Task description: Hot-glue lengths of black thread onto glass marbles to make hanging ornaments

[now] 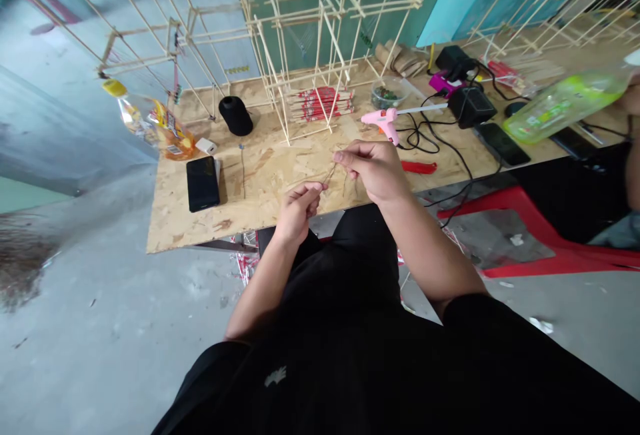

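Note:
Over the front of the chipboard table, my left hand pinches a thin dark thread between thumb and fingertips. My right hand grips the same thread a little higher and to the right, fingers pressed together. Loose thread ends dangle below the right hand. Another thin strand with a small bluish tip lies on the table to the left. Behind it stands a black thread spool. A pink hot glue gun lies just beyond my right hand, with a red-handled tool beside my wrist.
A bamboo-stick frame rises at the back, with red-wrapped sticks at its base. A black phone and juice bottle are left. Right are cables, a bead tub, a green bottle and another person's arm.

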Action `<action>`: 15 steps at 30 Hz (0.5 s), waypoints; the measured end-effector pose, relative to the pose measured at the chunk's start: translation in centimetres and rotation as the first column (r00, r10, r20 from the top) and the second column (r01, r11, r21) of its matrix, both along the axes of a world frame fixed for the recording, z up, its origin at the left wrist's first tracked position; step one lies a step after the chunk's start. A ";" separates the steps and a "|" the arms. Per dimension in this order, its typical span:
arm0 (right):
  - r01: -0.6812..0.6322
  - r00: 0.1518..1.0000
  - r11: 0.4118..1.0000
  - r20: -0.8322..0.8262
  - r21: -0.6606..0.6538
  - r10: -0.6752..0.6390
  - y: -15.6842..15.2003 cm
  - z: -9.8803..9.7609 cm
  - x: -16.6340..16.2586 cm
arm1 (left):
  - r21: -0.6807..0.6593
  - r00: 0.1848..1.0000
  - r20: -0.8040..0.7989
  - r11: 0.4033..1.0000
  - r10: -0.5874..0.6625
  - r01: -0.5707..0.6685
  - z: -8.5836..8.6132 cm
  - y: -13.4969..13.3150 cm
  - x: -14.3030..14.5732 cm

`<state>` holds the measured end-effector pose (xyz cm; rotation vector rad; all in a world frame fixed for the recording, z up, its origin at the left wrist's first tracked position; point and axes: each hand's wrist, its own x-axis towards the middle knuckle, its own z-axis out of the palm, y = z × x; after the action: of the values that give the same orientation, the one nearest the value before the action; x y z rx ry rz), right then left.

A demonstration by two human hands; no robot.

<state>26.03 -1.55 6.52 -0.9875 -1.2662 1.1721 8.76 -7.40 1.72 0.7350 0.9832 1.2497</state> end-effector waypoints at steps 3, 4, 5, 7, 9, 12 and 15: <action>-0.004 0.999 1.000 0.047 0.012 0.004 -0.1 0.8 0.1 | 0.041 0.998 -0.057 0.999 -0.026 0.028 0.1 0.1 -0.5; -0.019 0.997 1.000 0.069 0.015 0.018 -0.2 1.2 0.2 | 0.072 0.996 -0.087 0.997 -0.020 0.026 0.3 0.2 -0.9; -0.036 0.995 0.999 0.093 0.021 0.034 -0.3 1.6 0.2 | 0.115 0.992 -0.129 0.993 -0.006 0.021 0.6 0.3 -1.3; -0.070 0.988 0.997 0.142 0.036 0.065 -0.5 2.4 0.2 | 0.231 0.972 -0.232 0.973 0.047 0.008 1.3 0.5 -2.1; -0.097 0.981 0.994 0.175 0.050 0.087 -0.7 3.0 0.1 | 0.328 0.949 -0.303 0.945 0.088 0.017 2.2 0.7 -2.9; -0.131 0.974 0.989 0.192 0.065 0.117 -0.8 3.4 -0.3 | 0.366 0.937 -0.339 0.930 0.087 0.046 3.5 1.0 -3.4; -0.141 0.976 0.986 0.181 0.085 0.123 -0.7 3.5 -0.8 | 0.353 0.940 -0.336 0.933 0.052 0.074 4.7 1.3 -3.1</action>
<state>25.22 -2.29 10.05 -0.9620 -1.5350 1.1316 5.61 -6.09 6.41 1.2790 1.0340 1.3365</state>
